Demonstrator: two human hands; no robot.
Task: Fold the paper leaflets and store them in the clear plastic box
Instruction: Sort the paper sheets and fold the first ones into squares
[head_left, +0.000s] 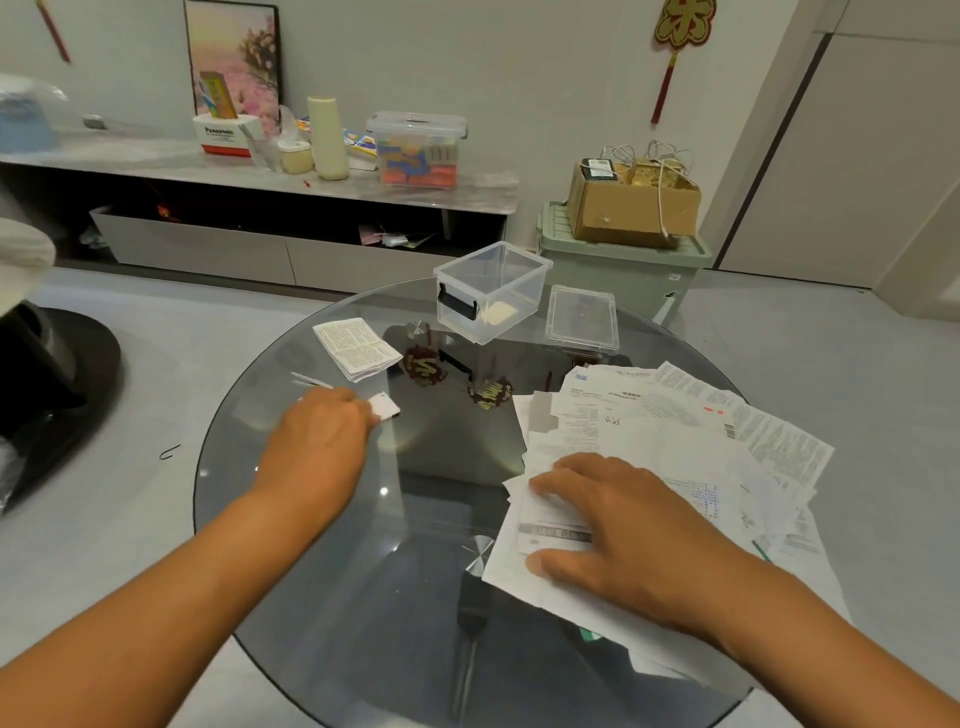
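Two bare forearms; no sleeves

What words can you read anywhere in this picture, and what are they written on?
"Panasonic": on the white and red box on the shelf.
Loose paper leaflets on the glass table: printed, too small to read.
Folded leaflet: print too small to read.
Red and gold wall ornament: a character, too blurred to read.

"Panasonic" on white-red box (226, 136) on shelf.
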